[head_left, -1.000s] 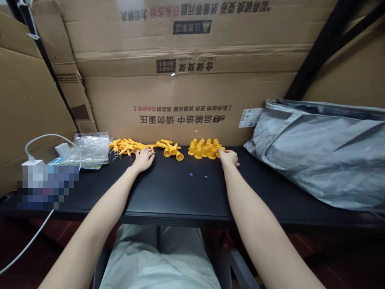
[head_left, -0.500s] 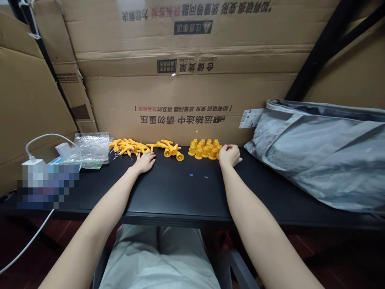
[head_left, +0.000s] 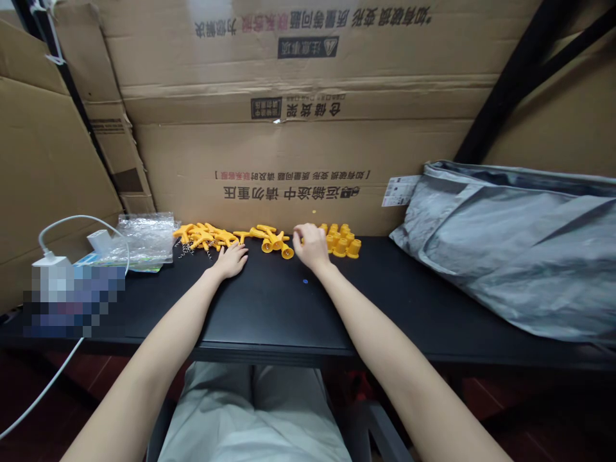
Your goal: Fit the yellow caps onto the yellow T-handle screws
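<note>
Head view: The left hand rests on the tabletop, fingers loosely spread at the near edge of piled yellow corkscrews; the right hand curls beside yellow bell-ended pieces, partly hiding clustered yellow cups, any grip impossible to tell.

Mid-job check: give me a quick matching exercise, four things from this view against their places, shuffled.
Things
1. left hand
2. right hand
3. grey bag
4. white cable

Places
A. at the right end of the black table
B. beside the pile of orange-yellow spiral-ended pieces
C. looping up at the table's left end
D. partly blocking the view of the yellow cups

Pairs: 1-B, 2-D, 3-A, 4-C
</note>
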### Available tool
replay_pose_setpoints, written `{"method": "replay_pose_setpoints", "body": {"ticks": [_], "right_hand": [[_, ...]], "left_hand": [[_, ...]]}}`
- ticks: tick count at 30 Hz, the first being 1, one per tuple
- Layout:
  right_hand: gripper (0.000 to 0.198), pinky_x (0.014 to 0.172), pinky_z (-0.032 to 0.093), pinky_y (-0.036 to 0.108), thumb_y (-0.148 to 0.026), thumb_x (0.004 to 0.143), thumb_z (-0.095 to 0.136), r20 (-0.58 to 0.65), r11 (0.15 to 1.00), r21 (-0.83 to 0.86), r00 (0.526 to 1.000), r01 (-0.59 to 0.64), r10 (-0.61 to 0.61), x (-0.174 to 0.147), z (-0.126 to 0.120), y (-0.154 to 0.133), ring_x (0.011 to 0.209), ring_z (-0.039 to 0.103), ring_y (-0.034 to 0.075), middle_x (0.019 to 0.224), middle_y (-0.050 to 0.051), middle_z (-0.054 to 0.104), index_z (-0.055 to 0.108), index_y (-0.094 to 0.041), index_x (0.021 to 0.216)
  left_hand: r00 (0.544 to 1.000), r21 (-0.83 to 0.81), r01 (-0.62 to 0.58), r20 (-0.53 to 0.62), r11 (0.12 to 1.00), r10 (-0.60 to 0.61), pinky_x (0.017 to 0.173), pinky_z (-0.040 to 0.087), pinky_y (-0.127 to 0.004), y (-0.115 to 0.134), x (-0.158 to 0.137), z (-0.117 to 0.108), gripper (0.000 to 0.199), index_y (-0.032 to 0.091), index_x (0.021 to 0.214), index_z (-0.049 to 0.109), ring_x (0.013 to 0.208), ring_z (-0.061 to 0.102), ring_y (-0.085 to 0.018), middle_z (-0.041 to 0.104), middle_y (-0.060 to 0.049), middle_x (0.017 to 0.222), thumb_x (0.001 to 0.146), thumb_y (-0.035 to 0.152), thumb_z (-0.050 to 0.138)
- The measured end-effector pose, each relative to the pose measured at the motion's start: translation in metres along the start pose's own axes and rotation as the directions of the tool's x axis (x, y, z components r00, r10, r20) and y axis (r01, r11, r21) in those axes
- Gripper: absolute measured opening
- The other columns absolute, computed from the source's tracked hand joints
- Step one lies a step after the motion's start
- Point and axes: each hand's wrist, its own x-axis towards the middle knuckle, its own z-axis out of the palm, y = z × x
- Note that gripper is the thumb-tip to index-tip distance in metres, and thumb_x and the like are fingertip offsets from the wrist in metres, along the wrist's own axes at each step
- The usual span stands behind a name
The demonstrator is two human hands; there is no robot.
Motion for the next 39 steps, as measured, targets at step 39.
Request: {"method": "replay_pose_setpoints", "body": {"ticks": [39], "right_hand": [[0.021,0.086,0.037,0.039,-0.026,0.093,0.043,0.208,0.929,0.176,0.911,0.324,-0.357,0.001,-0.003,-0.038,0.101,0.055,0.027,0.11,0.015,0.061,0.054,-0.016,0.108]], "left_hand": [[0.923,-0.046,0.087,-0.373,0.995,-0.098,0.089,0.047,-0.031,0.026,-0.016,-0.035,0.038,0.027,0.12,0.058,0.103,0.063,-0.022,0.068,-0.004,0.112,0.082,0.028,0.05]]}}
